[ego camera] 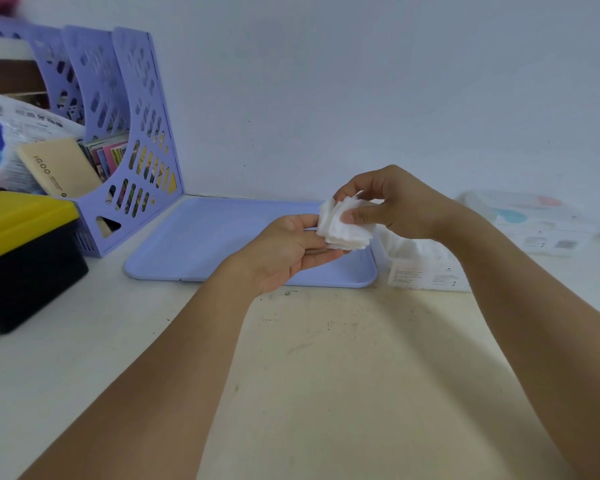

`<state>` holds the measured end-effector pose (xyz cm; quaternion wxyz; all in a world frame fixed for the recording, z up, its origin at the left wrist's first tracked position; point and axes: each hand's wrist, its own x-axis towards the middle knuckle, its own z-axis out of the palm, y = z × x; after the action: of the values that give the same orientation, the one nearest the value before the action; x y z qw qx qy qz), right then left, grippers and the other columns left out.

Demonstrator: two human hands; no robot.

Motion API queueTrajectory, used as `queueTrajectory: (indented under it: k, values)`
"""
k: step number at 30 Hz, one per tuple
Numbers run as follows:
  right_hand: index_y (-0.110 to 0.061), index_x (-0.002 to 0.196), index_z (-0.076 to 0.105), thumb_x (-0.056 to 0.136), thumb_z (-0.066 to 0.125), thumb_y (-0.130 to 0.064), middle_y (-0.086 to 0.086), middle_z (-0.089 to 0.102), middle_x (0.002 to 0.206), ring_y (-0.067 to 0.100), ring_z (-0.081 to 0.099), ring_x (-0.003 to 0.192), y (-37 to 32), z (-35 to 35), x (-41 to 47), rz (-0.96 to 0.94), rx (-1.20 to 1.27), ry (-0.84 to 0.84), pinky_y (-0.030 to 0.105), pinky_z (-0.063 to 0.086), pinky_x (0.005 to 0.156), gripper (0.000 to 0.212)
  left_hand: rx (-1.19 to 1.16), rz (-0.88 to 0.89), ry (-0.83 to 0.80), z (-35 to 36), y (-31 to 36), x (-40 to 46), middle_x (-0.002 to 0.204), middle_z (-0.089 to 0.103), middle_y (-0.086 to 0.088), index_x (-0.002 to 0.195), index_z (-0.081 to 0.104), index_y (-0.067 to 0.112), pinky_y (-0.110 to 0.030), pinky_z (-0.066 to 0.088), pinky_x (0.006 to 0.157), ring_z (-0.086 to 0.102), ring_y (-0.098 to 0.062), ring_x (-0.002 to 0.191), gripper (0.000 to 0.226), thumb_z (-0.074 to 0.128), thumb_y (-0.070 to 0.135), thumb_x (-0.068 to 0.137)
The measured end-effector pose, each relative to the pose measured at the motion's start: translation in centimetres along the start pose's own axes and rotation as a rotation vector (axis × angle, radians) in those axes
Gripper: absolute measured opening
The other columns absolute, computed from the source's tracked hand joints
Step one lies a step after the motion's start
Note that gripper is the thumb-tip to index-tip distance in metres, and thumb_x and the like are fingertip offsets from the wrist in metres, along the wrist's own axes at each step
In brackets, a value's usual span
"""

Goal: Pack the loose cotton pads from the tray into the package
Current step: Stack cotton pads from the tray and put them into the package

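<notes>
Box [25, 258]: black with a yellow lid, at the far left edge of the surface [326, 358].
File rack [125, 140]: lilac plastic with cut-out holes, it stands behind the box, against the wall. It has a beige booklet and some colourful items inside.
Tray [201, 244]: lilac, flat, it lies just right of the file rack, near the wall. I see no pads lying on its bare part; the hands cover part of it.
Left hand [284, 251]: palm turned up, above the near right part of the tray. The fingers are almost straight and lie under the pads, they support them from below.
Pads [340, 225]: a small stack of white square cotton pads, a little fanned out, held in the air between both hands, above the right end of the tray.
Right hand [392, 206]: it comes from above, its grip is closed on the pads; the thumb presses on the top of the stack and the curled fingers hold the far side.
Package [423, 265]: clear plastic with white pads inside and a printed label, it lies on the surface just beside the right edge of the tray, partly hidden under the right wrist.
Flat pack [534, 220]: white with pink and blue print, further right, near the wall.
</notes>
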<state>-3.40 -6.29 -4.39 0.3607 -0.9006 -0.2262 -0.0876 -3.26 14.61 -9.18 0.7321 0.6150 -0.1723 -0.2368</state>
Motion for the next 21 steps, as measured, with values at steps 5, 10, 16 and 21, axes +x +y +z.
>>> queueTrajectory:
  k: [5,10,16,21]
  values:
    - [-0.003,0.105,0.073,0.086,0.077,-0.006,0.005,0.075,0.105,0.02,0.072,0.096,-0.07,0.08,0.0,-0.026,0.023,0.038,0.033,0.058,0.088,0.019,-0.027,0.005,0.007,-0.05,0.02,0.03,0.122,0.072,-0.014,0.133,0.058,0.0,-0.026,0.057,0.094,0.071,-0.025,0.112,0.036,0.055,-0.007,0.098]
    - [0.0,0.108,0.071,0.089,0.073,-0.005,0.013,0.075,0.106,0.028,0.071,0.098,-0.07,0.09,-0.21,0.006,0.174,0.044,0.032,0.059,0.083,0.019,-0.045,0.0,0.006,-0.05,-0.04,0.08,0.123,0.072,-0.011,0.134,0.057,0.0,-0.027,0.057,0.094,0.071,-0.025,0.112,0.038,0.055,-0.008,0.097]
    - [-0.002,0.102,0.072,0.088,0.074,-0.005,0.008,0.075,0.104,0.023,0.071,0.095,0.1,0.3,-0.16,-0.007,0.11,0.049,0.025,0.058,0.081,0.015,-0.018,-0.002,-0.017,0.01,0.03,-0.04,0.124,0.072,-0.011,0.135,0.057,-0.001,-0.027,0.055,0.097,0.07,-0.024,0.113,0.039,0.058,-0.005,0.097]
    - [-0.011,0.091,0.074,0.084,0.079,-0.005,-0.002,0.075,0.095,0.012,0.07,0.089,0.04,0.55,0.14,-0.07,0.052,0.122,0.022,0.056,0.081,0.011,-0.109,-0.015,-0.002,-0.13,0.1,-0.02,0.123,0.072,-0.014,0.135,0.056,-0.002,-0.028,0.055,0.098,0.07,-0.025,0.113,0.037,0.056,-0.006,0.098]
